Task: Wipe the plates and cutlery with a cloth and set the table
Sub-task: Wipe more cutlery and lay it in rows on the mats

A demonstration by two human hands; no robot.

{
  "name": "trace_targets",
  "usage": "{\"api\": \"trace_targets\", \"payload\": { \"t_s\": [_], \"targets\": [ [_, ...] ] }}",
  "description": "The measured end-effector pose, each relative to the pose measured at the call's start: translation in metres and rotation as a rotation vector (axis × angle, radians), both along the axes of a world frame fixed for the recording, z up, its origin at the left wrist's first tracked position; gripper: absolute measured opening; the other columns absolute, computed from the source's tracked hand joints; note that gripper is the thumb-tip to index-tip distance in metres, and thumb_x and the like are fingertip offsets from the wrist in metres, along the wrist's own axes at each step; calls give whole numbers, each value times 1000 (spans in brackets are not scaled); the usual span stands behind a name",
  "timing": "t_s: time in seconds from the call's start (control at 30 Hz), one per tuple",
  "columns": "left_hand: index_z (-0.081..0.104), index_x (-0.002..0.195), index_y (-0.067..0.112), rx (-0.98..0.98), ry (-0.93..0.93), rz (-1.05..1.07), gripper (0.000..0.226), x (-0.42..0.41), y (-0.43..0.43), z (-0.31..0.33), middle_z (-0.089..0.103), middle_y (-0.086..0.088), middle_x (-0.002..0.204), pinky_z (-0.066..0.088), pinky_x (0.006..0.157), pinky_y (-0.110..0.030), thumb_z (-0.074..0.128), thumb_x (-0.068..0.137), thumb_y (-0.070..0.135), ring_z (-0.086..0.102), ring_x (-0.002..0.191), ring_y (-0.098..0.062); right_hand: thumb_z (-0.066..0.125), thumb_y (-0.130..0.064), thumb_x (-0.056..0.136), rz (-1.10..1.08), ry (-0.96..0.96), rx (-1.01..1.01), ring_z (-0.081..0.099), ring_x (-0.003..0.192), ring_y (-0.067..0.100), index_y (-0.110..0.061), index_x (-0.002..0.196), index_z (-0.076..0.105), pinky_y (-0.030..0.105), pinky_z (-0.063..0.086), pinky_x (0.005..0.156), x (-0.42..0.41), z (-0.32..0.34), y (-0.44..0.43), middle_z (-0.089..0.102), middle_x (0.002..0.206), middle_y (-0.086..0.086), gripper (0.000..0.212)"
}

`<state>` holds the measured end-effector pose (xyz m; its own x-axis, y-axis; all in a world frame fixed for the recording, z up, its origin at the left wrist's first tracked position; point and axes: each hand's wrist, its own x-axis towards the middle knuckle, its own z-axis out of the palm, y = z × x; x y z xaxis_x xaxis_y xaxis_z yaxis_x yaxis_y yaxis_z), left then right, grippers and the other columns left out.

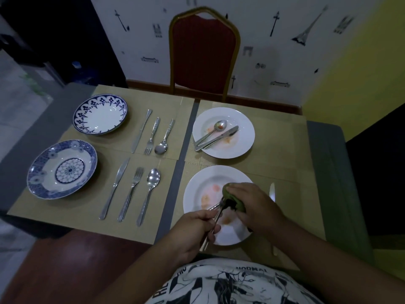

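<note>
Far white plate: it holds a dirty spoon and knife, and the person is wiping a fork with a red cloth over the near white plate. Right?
Not quite. The cloth is green, not red, as the head view shows. The rest holds: the far white plate carries a stained spoon and knife, and the right hand wipes the fork, held by the left hand, over the near white plate.

A green cloth (235,197) lay at five o'clock over a white plate (197,194) smeared orange-pink. At one o'clock, another white plate (243,121) carried similar stains. At nine o'clock, two blue-and-white patterned plates (62,168) sat on tan placemats (72,216). At twelve o'clock stood a red chair (203,51) with gold trim.
</note>
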<state>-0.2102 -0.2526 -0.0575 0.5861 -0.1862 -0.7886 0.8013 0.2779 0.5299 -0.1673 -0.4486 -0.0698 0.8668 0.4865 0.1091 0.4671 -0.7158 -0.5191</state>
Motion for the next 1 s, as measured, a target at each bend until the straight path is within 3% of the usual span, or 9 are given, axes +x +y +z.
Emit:
{"api": "trace_targets", "payload": {
  "t_s": [0.13, 0.23, 0.37, 0.5, 0.63, 0.7, 0.77, 0.87, 1.0],
  "targets": [
    [68, 112, -3, -76, 55, 28, 33, 10, 8, 1, 61, -18, 96, 42, 48, -19, 43, 95, -17, 60, 71, -17, 63, -18, 71, 85, -11, -60, 48, 124, 18, -10, 128, 61, 26, 37, 107, -14, -8, 7, 59, 132, 7, 58],
    [67, 114, -3, -44, 56, -38, 32, 9, 14, 2, 62, -17, 93, 42, 49, -19, 45, 95, -16, 60, 72, -18, 71, -11, 66, -57, 16, -80, 49, 121, 18, -11, 126, 63, 38, 45, 103, -2, -17, -1, 61, 130, 5, 60],
    [69, 111, 5, 75, 4, -150, 27, 7, 18, 1, 71, -15, 93, 41, 54, -20, 57, 93, -10, 62, 71, -17, 73, -4, 69, -318, 97, -8, 48, 125, 19, -15, 132, 60, 24, 35, 104, 3, -7, -6, 57, 135, 0, 65],
    [70, 108, 3, 209, -62, -160, 24, 12, 18, -1, 69, -19, 82, 45, 49, -23, 68, 86, -7, 58, 60, -22, 79, -1, 61, -261, -1, 24, 47, 123, 14, -15, 129, 62, 26, 37, 108, -8, 11, 7, 59, 131, -2, 71],
    [73, 100, -2, 157, -102, -175, 18, 17, 13, 1, 68, -21, 82, 57, 61, -26, 59, 92, -9, 65, 68, -24, 85, -5, 47, -43, -149, -105, 53, 112, 12, -10, 109, 73, 15, -3, 115, -22, 29, 27, 70, 116, 2, 64],
    [73, 101, 2, 150, -101, -213, 19, 15, 14, 1, 72, -17, 79, 55, 61, -26, 58, 94, -7, 66, 77, -25, 83, -8, 53, -45, -27, -152, 55, 107, 12, -14, 105, 73, 27, 15, 116, -19, 30, 27, 71, 110, 0, 54],
    [70, 102, 5, 146, -78, -215, 19, 12, 15, 0, 74, -12, 76, 51, 57, -24, 58, 94, -7, 67, 83, -27, 77, -8, 65, -169, 97, -161, 55, 107, 16, -17, 106, 69, 36, 25, 100, -12, 23, 17, 68, 110, -2, 42],
    [69, 99, 7, 113, -49, -179, 20, 11, 15, 0, 72, -9, 74, 48, 51, -20, 57, 94, -8, 68, 82, -24, 74, -4, 69, -263, 139, -110, 53, 117, 18, -18, 120, 66, 15, 15, 108, -11, 15, 6, 64, 122, -2, 53],
    [72, 104, 7, 122, -98, -227, 23, 22, 21, 2, 70, -9, 86, 42, 53, -22, 54, 96, -4, 64, 73, -16, 73, -7, 63, -86, 106, -83, 47, 123, 13, -14, 128, 62, 11, 12, 112, -25, 21, 19, 61, 129, 0, 66]
  ]
}}
